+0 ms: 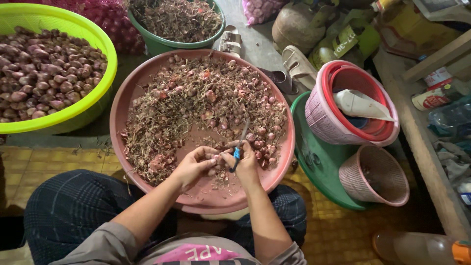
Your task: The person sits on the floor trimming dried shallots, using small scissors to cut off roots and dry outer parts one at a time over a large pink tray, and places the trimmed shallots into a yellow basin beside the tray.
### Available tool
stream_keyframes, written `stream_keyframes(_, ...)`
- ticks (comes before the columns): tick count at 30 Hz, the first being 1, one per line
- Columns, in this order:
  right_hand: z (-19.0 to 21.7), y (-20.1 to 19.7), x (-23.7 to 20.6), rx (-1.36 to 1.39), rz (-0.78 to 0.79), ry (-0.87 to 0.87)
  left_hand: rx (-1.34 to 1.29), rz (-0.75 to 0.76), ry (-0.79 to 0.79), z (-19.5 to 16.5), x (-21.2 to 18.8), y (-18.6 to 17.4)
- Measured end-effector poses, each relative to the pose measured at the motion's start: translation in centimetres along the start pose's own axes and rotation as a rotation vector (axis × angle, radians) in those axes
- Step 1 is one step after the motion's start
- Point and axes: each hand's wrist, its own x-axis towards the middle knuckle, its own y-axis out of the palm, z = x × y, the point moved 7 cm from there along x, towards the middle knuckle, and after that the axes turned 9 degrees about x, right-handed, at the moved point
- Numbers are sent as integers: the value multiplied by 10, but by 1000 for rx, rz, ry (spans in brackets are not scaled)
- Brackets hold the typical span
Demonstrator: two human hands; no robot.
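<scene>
A wide pink basin (142, 83) lies in front of me, filled with small reddish shallots (255, 98) mixed with dry roots and skins. My left hand (194, 167) pinches one shallot over the basin's near side. My right hand (245, 164) grips a small knife (240, 142) with a blue handle, its thin blade pointing up and away. The two hands touch at the fingertips, with the blade's base right beside the held shallot.
A lime-green basin (73, 115) of trimmed shallots sits at the left. A dark green tub (162, 46) of dry scraps stands behind. Right of me are a green tray (319, 167), stacked pink and red baskets (324, 122), a small pink basket (375, 176), sandals (297, 64) and a wooden ledge (422, 142).
</scene>
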Motion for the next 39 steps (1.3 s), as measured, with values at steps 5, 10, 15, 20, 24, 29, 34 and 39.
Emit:
stream_keyframes(5, 19, 9, -5, -294, 169, 15, -126, -92, 45, -4, 3, -14)
stream_keyframes(10, 25, 12, -12, -674, 260, 60, -164, -132, 121, -5, 5, -29)
stream_keyframes(15, 16, 20, -18, -819, 233, 102, -184, -130, 119, 6, 8, -29)
stream_keyframes(20, 11, 18, -17, -850, 141, 117, -216, -144, 146, 8, 10, -35)
stream_keyframes(24, 4, 13, -14, -922, 76, 120, -235, -160, 155, 5, 8, -39)
stream_keyframes(29, 11, 19, -13, -539, 108, -27, -169, -163, 116, 0, 2, -34)
stream_keyframes(34, 19, 25, -18, -497, 69, -214, -153, -114, 68, 2, -3, -23)
stream_keyframes(39, 17, 25, -17, -245, 71, -178, -233, 56, 89, 2, -4, -11)
